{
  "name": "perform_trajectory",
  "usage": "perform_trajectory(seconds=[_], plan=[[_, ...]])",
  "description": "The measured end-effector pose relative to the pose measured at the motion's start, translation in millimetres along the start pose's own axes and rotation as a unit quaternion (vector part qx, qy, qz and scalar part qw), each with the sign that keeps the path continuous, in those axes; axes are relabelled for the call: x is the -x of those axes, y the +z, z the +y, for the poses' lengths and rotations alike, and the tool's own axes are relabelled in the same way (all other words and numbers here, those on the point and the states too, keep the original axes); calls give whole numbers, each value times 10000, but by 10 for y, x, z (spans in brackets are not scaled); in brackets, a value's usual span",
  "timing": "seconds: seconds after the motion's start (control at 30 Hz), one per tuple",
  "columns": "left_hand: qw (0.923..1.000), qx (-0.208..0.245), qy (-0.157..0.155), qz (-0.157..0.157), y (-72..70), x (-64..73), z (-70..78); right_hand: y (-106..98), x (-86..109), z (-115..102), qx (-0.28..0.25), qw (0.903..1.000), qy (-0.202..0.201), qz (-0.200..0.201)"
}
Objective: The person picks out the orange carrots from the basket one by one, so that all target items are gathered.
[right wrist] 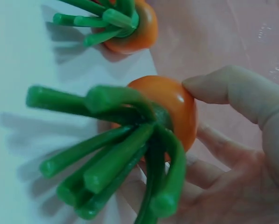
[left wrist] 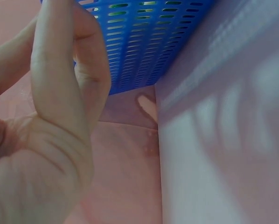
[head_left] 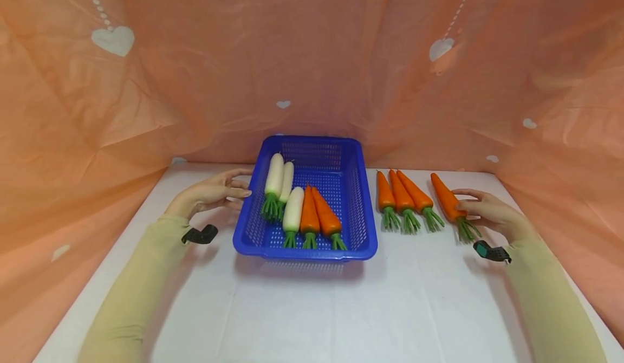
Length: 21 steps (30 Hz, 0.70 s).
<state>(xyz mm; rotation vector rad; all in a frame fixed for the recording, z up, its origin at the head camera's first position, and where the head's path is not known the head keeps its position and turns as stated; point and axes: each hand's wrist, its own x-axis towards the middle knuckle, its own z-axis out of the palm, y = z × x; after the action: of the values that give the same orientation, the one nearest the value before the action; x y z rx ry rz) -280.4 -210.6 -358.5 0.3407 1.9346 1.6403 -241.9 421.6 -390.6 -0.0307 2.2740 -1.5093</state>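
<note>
Right hand (head_left: 492, 211): thumb and fingers are grasping one carrot (head_left: 442, 194), at 3 o'clock from the blue basket (head_left: 302, 254)
Left hand (head_left: 212, 192): released, fingers loosely bent, just beside the basket at 9 o'clock
In basket: three white radishes (head_left: 293, 208), two inner carrots (head_left: 310, 211)
On surface (head_left: 312, 319): three loose carrots (head_left: 402, 196), nearer the basket

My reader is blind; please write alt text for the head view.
A person's right hand grips a carrot near three more carrots; the left hand is at the side of a blue basket holding three white radishes and two carrots.
</note>
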Motion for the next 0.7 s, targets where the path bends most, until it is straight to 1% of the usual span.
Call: perform_trajectory(seconds=[0.13, 0.23, 0.43, 0.7], plan=[[10000, -58, -23, -2, 5, -2, 10, 33, -90, -27, 237, 9997, 79, 73], [10000, -59, -51, -3, 10, -1, 13, 59, -157, -63, 384, 9992, 109, 47], [10000, -30, -9, -17, 21, 0, 16, 99, -240, -142, 401, 9991, 153, 0], [10000, -67, 26, -67, 24, 24, 53, 145, -292, -217, 484, 9986, 209, -108]])
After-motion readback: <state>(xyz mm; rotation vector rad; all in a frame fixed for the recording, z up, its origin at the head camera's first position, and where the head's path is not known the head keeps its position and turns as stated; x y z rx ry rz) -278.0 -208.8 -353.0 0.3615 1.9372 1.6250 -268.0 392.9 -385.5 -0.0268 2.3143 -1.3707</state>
